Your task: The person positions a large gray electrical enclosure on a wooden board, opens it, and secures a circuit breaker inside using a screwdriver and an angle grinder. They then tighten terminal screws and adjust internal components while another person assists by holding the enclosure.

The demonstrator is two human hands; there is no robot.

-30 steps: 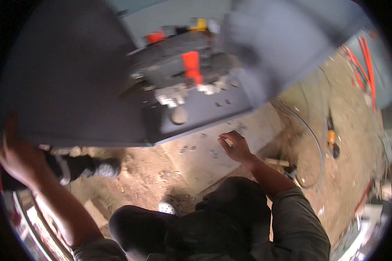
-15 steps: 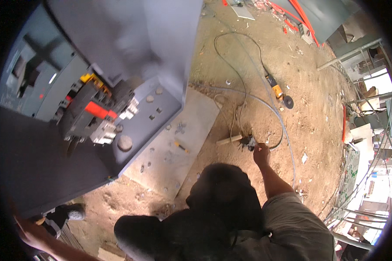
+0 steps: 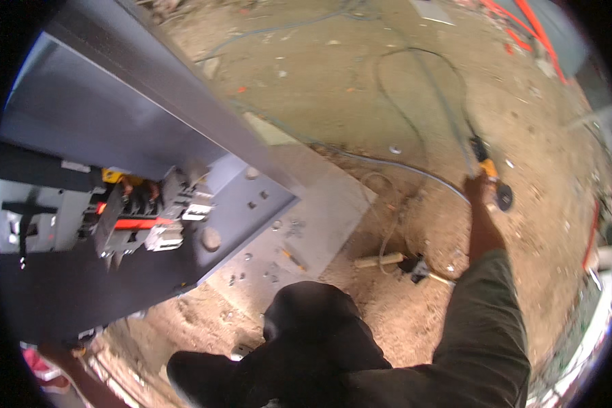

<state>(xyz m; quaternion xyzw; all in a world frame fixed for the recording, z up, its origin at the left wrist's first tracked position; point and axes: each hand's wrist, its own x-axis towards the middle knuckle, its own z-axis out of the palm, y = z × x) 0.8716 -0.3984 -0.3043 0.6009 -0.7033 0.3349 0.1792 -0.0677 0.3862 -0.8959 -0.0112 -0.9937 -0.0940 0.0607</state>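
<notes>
My right hand (image 3: 477, 187) reaches out to the right, at or just beside a yellow-and-black angle grinder (image 3: 487, 163) lying on the dirt; whether its blurred fingers grip the tool is unclear. My left hand (image 3: 51, 353) is low at the far left by the bottom edge of a grey metal cabinet (image 3: 81, 285), fingers dim and hard to read. Inside the cabinet is a black electrical switch assembly (image 3: 126, 221) with red and yellow parts. Below my right hand lies a dark tool (image 3: 415, 268) beside a wooden piece (image 3: 377, 261).
A pale board (image 3: 333, 211) with small loose pieces and a thin yellow-handled tool (image 3: 292, 259) lies beside the cabinet. Cables (image 3: 401, 166) snake over the dirt. Orange strips (image 3: 544, 41) lie at the upper right; building debris (image 3: 602, 285) lines the right rim.
My view has swung rightward off the cabinet. My right hand has moved forward and right, from over the board, past the dark tool, to the grinder. My left hand stays at the cabinet's lower left.
</notes>
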